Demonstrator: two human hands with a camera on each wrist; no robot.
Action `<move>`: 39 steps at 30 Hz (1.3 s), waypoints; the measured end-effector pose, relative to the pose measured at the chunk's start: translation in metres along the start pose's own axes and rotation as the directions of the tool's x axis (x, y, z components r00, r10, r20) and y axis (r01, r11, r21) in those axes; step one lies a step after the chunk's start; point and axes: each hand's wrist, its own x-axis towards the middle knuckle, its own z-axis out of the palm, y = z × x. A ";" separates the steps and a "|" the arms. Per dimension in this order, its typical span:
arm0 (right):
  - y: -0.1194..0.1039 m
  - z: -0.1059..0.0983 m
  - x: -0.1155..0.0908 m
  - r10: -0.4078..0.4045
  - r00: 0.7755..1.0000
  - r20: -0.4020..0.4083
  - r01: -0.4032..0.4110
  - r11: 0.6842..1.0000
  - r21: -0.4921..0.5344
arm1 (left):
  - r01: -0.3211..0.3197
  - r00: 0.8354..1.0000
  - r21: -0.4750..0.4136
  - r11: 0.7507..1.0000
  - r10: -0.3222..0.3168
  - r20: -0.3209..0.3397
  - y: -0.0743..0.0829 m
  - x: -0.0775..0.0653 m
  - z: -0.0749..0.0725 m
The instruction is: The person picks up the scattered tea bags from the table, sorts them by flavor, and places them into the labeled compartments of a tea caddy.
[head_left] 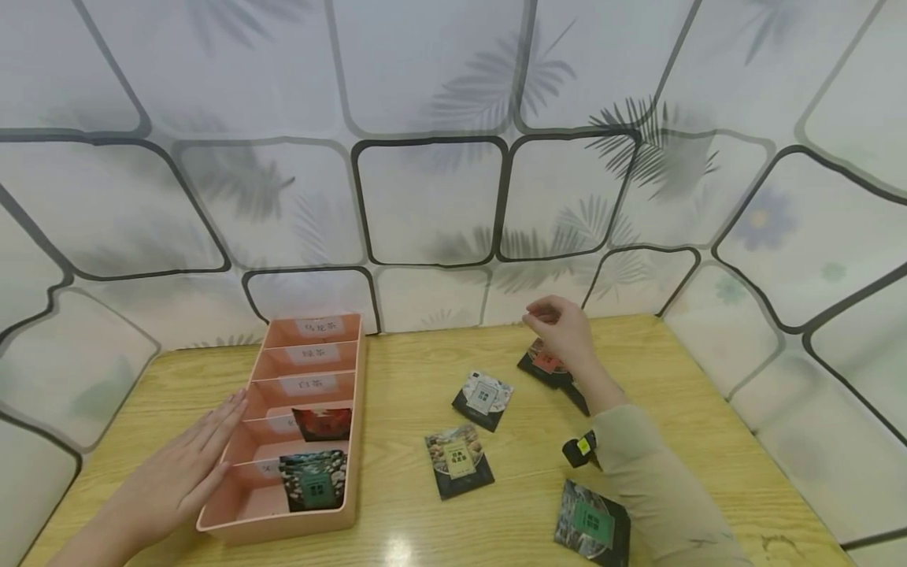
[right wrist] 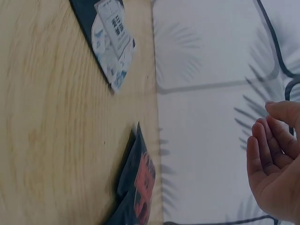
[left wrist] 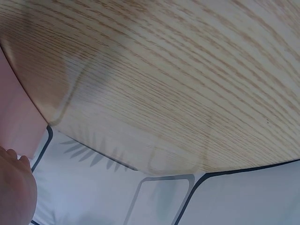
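Note:
Along the left wall of a pink divided box (head_left: 354, 409), my left hand (head_left: 170, 465) lies with straight fingers touching the rim. Green-labelled sachets (head_left: 315, 482) stand in the box's nearest compartment, and a red sachet (head_left: 323, 424) is in the one behind. My right hand (head_left: 563, 331) is raised over red-labelled sachets (head_left: 542, 362) at the back right. Its fingers are loosely bent, and the right wrist view shows nothing between them. Nearby on the table lie a white-labelled sachet (head_left: 484, 400), a yellow-labelled sachet (head_left: 459, 461) and a green-labelled sachet (head_left: 592, 523).
A small black item with a yellow square (head_left: 581, 449) sits beside the right sleeve (head_left: 652, 472), partly hidden. Paper labels mark the box's compartments. A patterned curtain (head_left: 432, 205) encloses the back and sides of the wooden table (head_left: 404, 378).

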 end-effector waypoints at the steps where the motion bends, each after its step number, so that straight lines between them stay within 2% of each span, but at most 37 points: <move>1: 0.004 -0.002 0.000 0.009 1.000 -0.002 -0.009 1.000 0.001 | 0.003 1.000 0.000 1.000 -0.003 0.002 0.000 0.000 0.000; 10: 0.032 -0.017 -0.002 0.119 0.993 -0.005 -0.119 0.992 -0.038 | -0.002 1.000 0.000 1.000 0.002 -0.005 0.000 -0.001 0.000; 25: 0.074 -0.023 -0.008 0.236 0.971 0.026 -0.232 0.966 -0.111 | -0.007 1.000 -0.006 1.000 0.007 -0.012 0.002 0.001 -0.001; 39: 0.089 -0.024 -0.015 0.302 0.950 0.080 -0.288 0.945 -0.157 | -0.024 0.999 -0.018 1.000 0.024 -0.039 0.001 0.002 -0.001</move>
